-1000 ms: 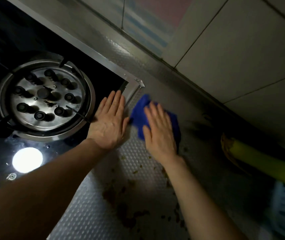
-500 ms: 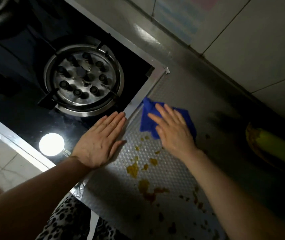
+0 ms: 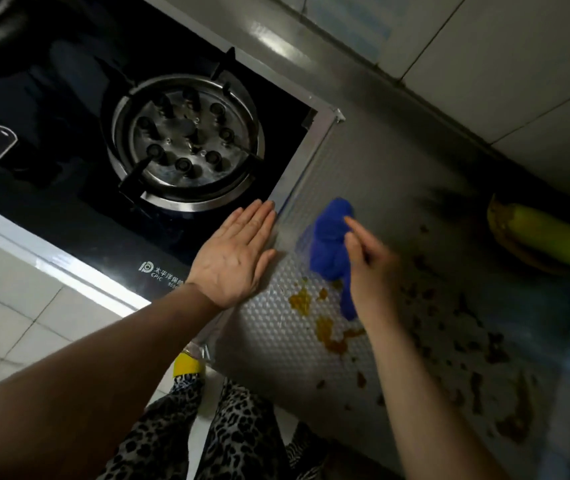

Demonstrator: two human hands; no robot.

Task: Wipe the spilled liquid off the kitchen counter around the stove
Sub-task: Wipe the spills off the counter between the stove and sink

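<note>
Nearest the viewer, below the right hand's [image 3: 368, 268] wrist, orange-brown spilled liquid [image 3: 328, 332] lies in blotches on the embossed metal counter [image 3: 276, 344], with darker specks spreading right. Just above them, the right hand bears on a bunched blue cloth [image 3: 330, 244]; its fingers are blurred, seemingly loosely bent over the cloth, and a true grip cannot be confirmed. Beside it, the left hand [image 3: 237, 254] lies flat, fingers straight and together, across the stove's [image 3: 69, 188] metal edge strip [image 3: 306, 157], fingertips toward the burner [image 3: 186, 143]. Step in hand, as judged: wiping beside the stove edge, most of the spill unwiped. Next move calls for drawing the cloth back over the blotches under steady pressure.
</note>
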